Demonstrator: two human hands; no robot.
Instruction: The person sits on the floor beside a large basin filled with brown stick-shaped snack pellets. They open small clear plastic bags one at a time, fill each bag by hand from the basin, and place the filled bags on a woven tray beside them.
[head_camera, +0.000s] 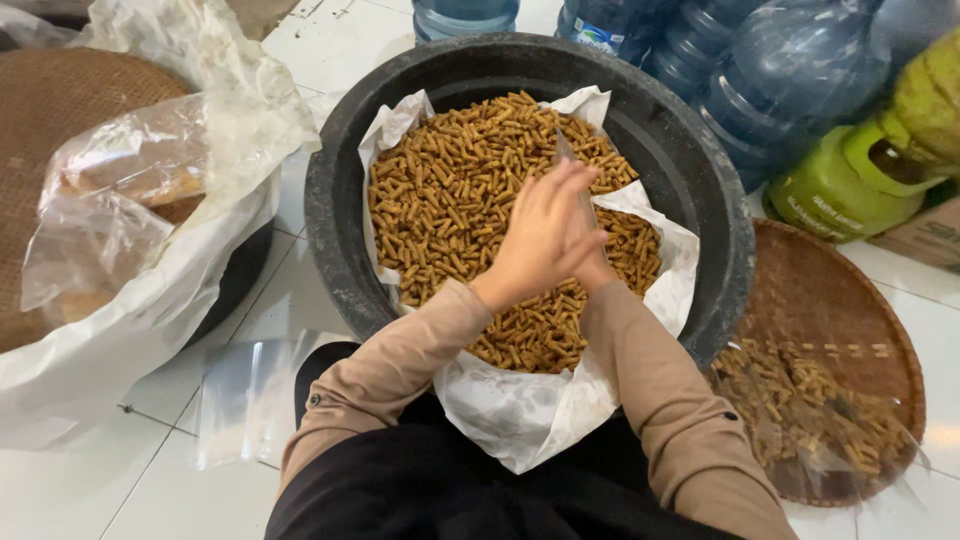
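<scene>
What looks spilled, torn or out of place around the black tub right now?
Nothing looks spilled. The brown snack sticks sit inside the white paper liner of the black tub; the liner droops over the near rim. The hands overlap above the sticks with a clear plastic bag. Bagged sticks rest on the woven tray.

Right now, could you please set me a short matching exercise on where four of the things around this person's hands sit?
Things:
1. black tub
2. woven tray
3. green gas cylinder
4. clear plastic bags

Places:
A. on the floor tiles, lower left
B. right of the tub, holding bagged sticks
C. centre, lined with white paper
D. upper right, beside blue water jugs

Pairs: 1-C, 2-B, 3-D, 4-A
</scene>
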